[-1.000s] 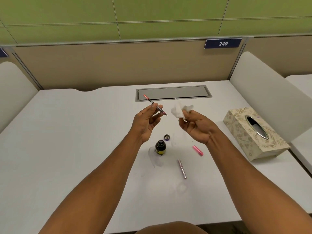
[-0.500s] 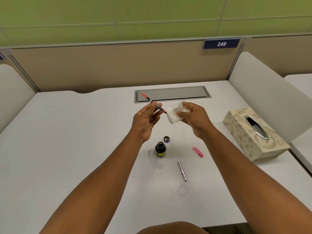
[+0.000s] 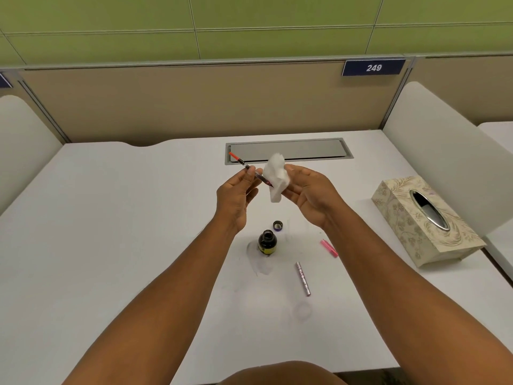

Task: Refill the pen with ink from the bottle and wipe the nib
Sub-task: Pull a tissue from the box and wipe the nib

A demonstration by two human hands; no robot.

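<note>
My left hand (image 3: 236,195) pinches a thin pen insert (image 3: 247,166) with a red rear end, nib pointing right and down. My right hand (image 3: 308,193) holds a crumpled white tissue (image 3: 274,176) against the nib, which is partly hidden by the tissue. Below the hands an open dark ink bottle (image 3: 267,242) stands on the white desk (image 3: 111,245), its cap (image 3: 278,225) lying just behind it. A silver pen barrel (image 3: 303,278) and a pink pen part (image 3: 329,248) lie to the bottle's right.
A patterned tissue box (image 3: 422,220) sits at the right side of the desk. A grey cable hatch (image 3: 305,150) is set into the desk's far edge, in front of a beige partition. White side dividers stand at left and right.
My right hand has brought the tissue leftwards from clear of the pen until it meets the nib. The left hand with the pen has stayed about where it was.
</note>
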